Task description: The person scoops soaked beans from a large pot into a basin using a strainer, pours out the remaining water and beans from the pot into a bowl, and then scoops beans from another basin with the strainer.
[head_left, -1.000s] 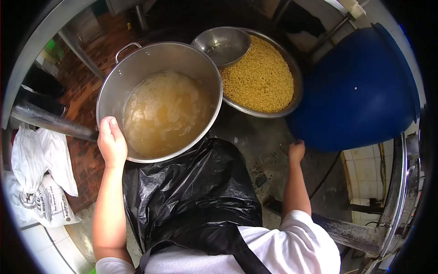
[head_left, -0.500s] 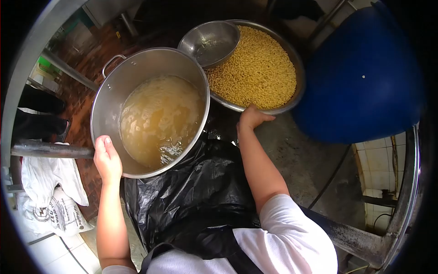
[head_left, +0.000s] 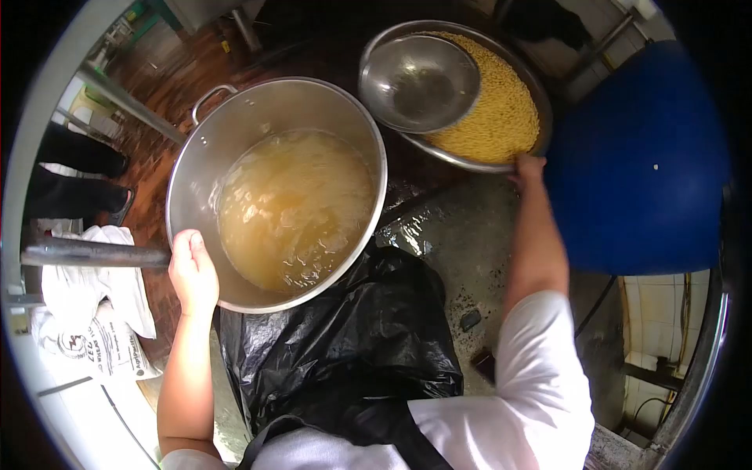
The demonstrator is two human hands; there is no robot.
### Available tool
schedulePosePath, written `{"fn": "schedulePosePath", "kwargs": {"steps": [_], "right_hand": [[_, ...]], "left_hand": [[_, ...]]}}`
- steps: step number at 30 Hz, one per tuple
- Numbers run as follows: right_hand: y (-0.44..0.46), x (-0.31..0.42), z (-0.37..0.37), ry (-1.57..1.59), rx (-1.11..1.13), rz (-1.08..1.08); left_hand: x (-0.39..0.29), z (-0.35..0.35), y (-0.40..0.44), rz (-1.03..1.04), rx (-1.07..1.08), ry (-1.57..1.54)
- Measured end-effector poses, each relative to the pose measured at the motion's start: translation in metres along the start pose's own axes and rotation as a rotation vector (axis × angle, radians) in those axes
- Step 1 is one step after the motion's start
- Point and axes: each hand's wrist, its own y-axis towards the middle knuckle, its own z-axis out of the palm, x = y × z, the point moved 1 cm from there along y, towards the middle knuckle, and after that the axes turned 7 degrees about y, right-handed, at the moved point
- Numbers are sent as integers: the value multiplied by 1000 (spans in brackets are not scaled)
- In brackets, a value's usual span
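Note:
My left hand [head_left: 193, 274] is closed at the near left edge of a large metal pot [head_left: 192, 176]; any handle beneath the fingers is hidden. Cloudy yellowish-brown liquid [head_left: 294, 211] fills the lower part of the tilted-looking pot. Out to the right, my right hand [head_left: 529, 168] grips the near right rim of a wide metal basin [head_left: 544, 98]. Pale yellow beans or grains [head_left: 501, 113] lie in that basin. On top of them, at the left side, rests a round metal bowl [head_left: 423, 86], overlapping the basin's rim.
A big blue barrel [head_left: 642, 164] stands close to my right hand. Grey metal bars [head_left: 98, 253] run at the left, beside white printed sacks [head_left: 102, 337]. Another person's dark-clad legs [head_left: 74, 172] show at far left. The floor [head_left: 415, 227] is wet, and a black apron [head_left: 337, 329] covers my front.
My right hand has moved right, and the basin with its beans and bowl has shifted right, leaving a gap beside the pot. My left hand stays on the pot, whose liquid ripples.

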Motion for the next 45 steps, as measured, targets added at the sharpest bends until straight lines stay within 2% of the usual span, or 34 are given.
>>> {"fn": "schedulePosePath", "kwargs": {"steps": [1, 3, 4, 5, 7, 9, 11, 12, 13, 15, 17, 18, 21, 25, 27, 29, 31, 33, 35, 37, 40, 43, 45], "right_hand": [[52, 8, -6, -165, 28, 47], [97, 35, 8, -572, -185, -310], [78, 60, 17, -583, -283, -491], [54, 69, 36, -589, -258, -501], [19, 75, 76, -310, -65, -702], [-16, 61, 110, -335, -22, -699], [-31, 38, 131, -100, 199, -514], [-40, 33, 137, 167, 348, -325], [-48, 31, 139, 163, 357, -324], [-62, 28, 135, 136, 350, 59], [-46, 9, 134, 197, 435, 58], [-50, 8, 134, 260, 518, 58], [-65, 7, 129, 364, 461, 22], [-104, 0, 108, 496, 469, 14], [-138, 1, 91, 667, 575, -10], [-166, -2, 68, 686, 570, -19], [-187, -8, 39, 648, 570, 16], [-207, -15, 7, 631, 520, 18], [-229, -23, -24, 578, 471, 4], [-239, -38, -49, 540, 484, 29], [-260, -59, -71, 563, 343, 54], [-291, -66, -75, 514, 325, 27], [-290, -77, -78, 445, 325, 45]], "left_hand": [[0, 2, 3, -10, -12, 0], [5, 5, 6, 37, -51, 8], [2, 3, 6, 14, -40, 9], [-1, 2, 6, -8, -26, 11], [2, 3, 9, 22, -52, 31], [2, 2, 11, 19, -42, 38], [4, 2, 12, -13, -16, 28], [5, 3, 12, 15, -51, 36], [5, 4, 13, 42, -88, 43], [8, 4, 14, -15, -63, -6], [7, 1, 15, 167, -191, 217], [11, 2, 14, 111, -149, 224], [14, 10, 13, 31, -187, 217], [32, 21, 22, -55, -126, 245], [32, 17, 32, -60, -88, 282], [30, 6, 46, -296, 151, 207], [60, 8, 62, -236, 141, 297], [72, -2, 71, -368, 308, -67], [64, -6, 69, -396, 349, -44], [82, 6, 70, -432, 248, -189], [92, 12, 75, -494, 236, -372], [94, 17, 82, -424, 171, -491], [97, 20, 96, -381, 170, -428]]}}
